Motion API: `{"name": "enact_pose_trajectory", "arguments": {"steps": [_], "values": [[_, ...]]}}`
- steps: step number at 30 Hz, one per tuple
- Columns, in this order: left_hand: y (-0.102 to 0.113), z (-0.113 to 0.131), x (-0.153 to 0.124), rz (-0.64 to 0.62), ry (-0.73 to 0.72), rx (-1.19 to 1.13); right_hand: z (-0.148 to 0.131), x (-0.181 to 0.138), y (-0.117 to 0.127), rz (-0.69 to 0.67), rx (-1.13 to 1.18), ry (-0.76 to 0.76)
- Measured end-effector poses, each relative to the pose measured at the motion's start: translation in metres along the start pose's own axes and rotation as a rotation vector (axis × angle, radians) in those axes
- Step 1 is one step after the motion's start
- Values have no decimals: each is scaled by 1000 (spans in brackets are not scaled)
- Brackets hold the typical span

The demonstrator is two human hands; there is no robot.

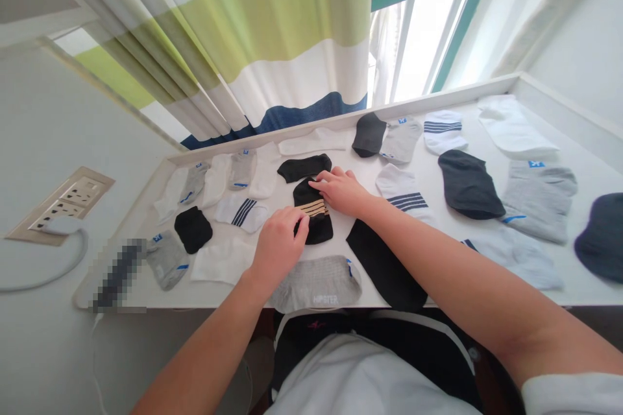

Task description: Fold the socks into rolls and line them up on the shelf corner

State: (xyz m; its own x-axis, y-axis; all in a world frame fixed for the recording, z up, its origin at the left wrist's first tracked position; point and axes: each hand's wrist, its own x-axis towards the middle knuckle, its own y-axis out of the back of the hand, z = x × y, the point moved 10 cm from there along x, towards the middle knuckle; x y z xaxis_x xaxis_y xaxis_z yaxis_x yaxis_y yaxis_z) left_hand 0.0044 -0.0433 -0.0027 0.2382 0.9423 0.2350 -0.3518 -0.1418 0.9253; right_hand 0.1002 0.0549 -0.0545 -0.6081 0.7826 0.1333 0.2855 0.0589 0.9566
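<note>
A black ankle sock with tan stripes (318,231) lies flat on the white table, between my two hands. My left hand (278,241) is at its left edge, fingers curled and thumb against the striped part. From the right, my right hand (342,190) reaches over the upper part of this sock, with fingers stretched out and their tips touching the fabric. Just above lies a plain black sock (304,168). Nearer to me are a grey sock with HIPSTER lettering (316,282) and a long black sock (387,266), which my right forearm partly covers.
Several white, grey and black socks are spread over the white table (160,198), which has a raised back rim. A blurred dark object (119,275) lies at the left end. Beside it, a wall socket panel (63,204) holds a plugged-in cable. Curtains (292,19) hang behind.
</note>
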Motion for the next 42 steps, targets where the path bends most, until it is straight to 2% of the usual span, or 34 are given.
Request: {"name": "enact_pose_trajectory", "arguments": {"steps": [6,9,12,14,20,27,35,42], "values": [[-27,-7,-2,-62,-23,-50,0,0,-1,2,-1,7],[-21,-5,-7,-45,-87,-51,0,0,-2,10,3,16],[-10,4,-13,34,-155,39,0,0,-2,18,8,24],[-11,10,-16,55,-171,110,1,0,-3,20,8,23],[-32,12,-23,-55,-123,187,1,0,-5,14,-2,23],[-33,8,-26,-127,-113,192,-2,-3,-2,12,-15,30],[-23,2,-27,-57,-85,290,-3,-4,-1,11,-21,32],[-28,-4,-29,-70,-120,334,-3,-2,-3,14,-27,29]]}}
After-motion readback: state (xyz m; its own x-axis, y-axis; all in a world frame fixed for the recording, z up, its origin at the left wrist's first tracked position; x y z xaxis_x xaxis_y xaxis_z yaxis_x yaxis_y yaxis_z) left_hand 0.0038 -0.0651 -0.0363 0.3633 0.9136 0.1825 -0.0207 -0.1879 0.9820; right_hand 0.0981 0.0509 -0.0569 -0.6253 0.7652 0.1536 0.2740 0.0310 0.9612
